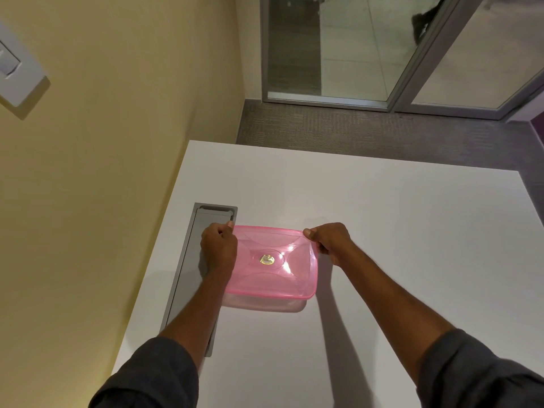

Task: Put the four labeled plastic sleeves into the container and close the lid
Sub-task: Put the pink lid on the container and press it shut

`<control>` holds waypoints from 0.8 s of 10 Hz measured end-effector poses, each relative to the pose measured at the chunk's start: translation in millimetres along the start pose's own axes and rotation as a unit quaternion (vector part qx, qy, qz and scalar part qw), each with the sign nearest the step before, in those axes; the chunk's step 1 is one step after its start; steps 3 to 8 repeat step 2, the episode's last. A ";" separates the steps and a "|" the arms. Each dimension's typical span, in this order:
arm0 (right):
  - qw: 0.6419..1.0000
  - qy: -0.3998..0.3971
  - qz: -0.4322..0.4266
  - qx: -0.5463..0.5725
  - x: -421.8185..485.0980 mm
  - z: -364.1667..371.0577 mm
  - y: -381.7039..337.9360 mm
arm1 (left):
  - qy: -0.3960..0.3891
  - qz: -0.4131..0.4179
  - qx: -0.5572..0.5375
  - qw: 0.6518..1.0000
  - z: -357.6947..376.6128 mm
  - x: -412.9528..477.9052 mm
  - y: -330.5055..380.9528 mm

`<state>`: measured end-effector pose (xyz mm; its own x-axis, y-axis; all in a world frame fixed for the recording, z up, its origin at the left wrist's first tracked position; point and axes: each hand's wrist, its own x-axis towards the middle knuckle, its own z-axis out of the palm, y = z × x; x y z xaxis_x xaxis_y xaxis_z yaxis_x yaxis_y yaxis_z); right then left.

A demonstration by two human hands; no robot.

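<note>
Hands, left (219, 250) and right (331, 242), grip pink lid (273, 263) at far corners

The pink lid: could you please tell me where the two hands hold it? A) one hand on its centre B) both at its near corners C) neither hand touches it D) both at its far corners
D: the left hand and the right hand each pinch a far corner of the pink lid.

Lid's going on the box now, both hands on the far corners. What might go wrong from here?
1. Left hand and right hand grip only the far corners of the pink lid; the near edge may stay unsealed.
2. The container sits beside the grey floor-box cover near the table edge; pressing may slide it.
</note>
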<state>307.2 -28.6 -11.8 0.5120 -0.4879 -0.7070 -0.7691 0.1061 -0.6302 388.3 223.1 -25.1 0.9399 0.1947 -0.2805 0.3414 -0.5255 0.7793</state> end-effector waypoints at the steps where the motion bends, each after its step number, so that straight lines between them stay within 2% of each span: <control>1: 0.998 -0.009 -0.065 -0.017 -15.6 -2.5 5.6 | -0.004 0.044 0.018 0.999 -8.4 -11.2 4.2; 2: 0.986 0.041 -0.129 -0.095 -37.7 -5.9 17.3 | -0.009 0.055 0.098 0.994 -14.3 -23.6 3.2; 8: 0.986 0.041 -0.129 -0.095 -37.7 -5.9 17.3 | -0.009 0.055 0.098 0.994 -14.3 -23.6 3.2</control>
